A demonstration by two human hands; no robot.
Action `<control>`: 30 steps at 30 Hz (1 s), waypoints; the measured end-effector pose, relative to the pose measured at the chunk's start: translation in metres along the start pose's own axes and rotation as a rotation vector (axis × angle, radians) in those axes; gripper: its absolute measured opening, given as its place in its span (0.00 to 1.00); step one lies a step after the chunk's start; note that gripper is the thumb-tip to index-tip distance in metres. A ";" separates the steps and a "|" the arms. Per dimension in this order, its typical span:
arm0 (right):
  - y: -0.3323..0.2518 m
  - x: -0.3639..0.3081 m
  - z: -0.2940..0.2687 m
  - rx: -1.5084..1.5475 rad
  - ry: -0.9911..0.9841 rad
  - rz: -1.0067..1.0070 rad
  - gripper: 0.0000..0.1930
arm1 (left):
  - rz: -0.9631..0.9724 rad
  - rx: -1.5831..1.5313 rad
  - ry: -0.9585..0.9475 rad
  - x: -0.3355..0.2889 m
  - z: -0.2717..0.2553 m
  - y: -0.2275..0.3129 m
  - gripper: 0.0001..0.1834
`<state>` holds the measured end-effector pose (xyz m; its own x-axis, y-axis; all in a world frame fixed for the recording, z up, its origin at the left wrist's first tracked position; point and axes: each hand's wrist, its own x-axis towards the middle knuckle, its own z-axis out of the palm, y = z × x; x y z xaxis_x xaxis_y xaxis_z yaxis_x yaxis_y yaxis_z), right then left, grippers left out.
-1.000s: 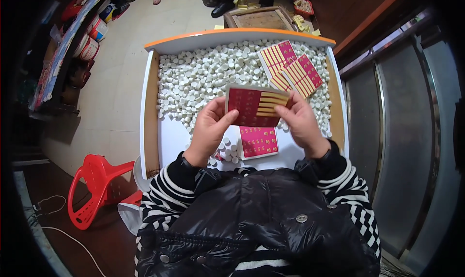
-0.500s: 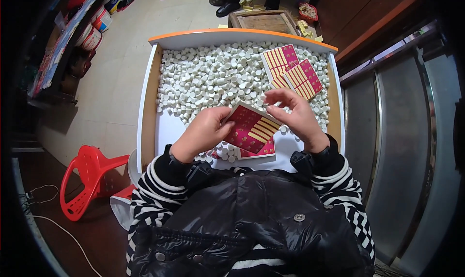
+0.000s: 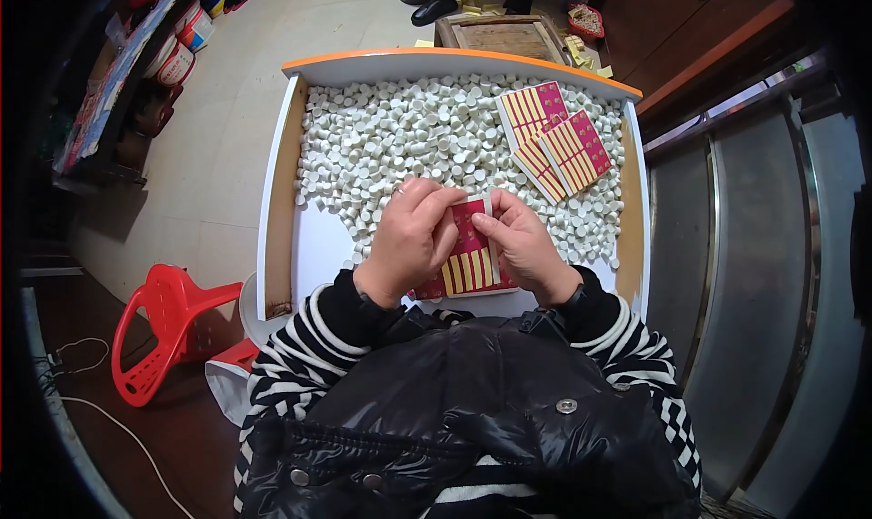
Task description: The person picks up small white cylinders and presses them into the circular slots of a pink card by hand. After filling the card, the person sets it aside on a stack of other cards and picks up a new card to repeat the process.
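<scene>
Close in front of me I hold a small flat panel [image 3: 470,228], dark pink with a small print, yellow stripes at its near end and a pale edge. My right hand [image 3: 522,247] grips its right side, thumb on the printed face. My left hand [image 3: 409,237] is closed at its left side, fingertips by the far edge; whether a small piece is also between them I cannot tell. Another pink panel [image 3: 431,288] lies beneath, mostly hidden. Small white cylindrical pieces [image 3: 400,138] heap up beyond my hands, with several similar striped panels [image 3: 577,151] overlapping on top at the far right.
A shallow white tray-like box with an orange far rim [image 3: 454,58] surrounds the pieces. At left stands a red plastic chair [image 3: 150,337]; a wooden stool [image 3: 509,39] is beyond the rim. Grey metal panels [image 3: 763,247] rise at right. Another person's dark shoe [image 3: 434,11] shows at the top.
The panel has turned more upright. My right hand, earlier off it with fingers apart, now grips its right side. My left hand has shifted right, its fingers to the far edge.
</scene>
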<state>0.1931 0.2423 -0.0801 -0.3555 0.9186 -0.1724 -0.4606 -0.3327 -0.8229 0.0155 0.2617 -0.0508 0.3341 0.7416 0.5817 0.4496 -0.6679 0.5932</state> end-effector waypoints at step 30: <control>-0.011 -0.019 -0.050 -0.368 0.128 0.083 0.06 | -0.619 -0.722 -0.162 -0.044 0.025 -0.040 0.06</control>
<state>0.2460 0.2390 -0.0946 -0.2641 0.9188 -0.2934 -0.1040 -0.3296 -0.9384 0.0034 0.2580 -0.1141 0.3440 0.9390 -0.0008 -0.0150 0.0064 0.9999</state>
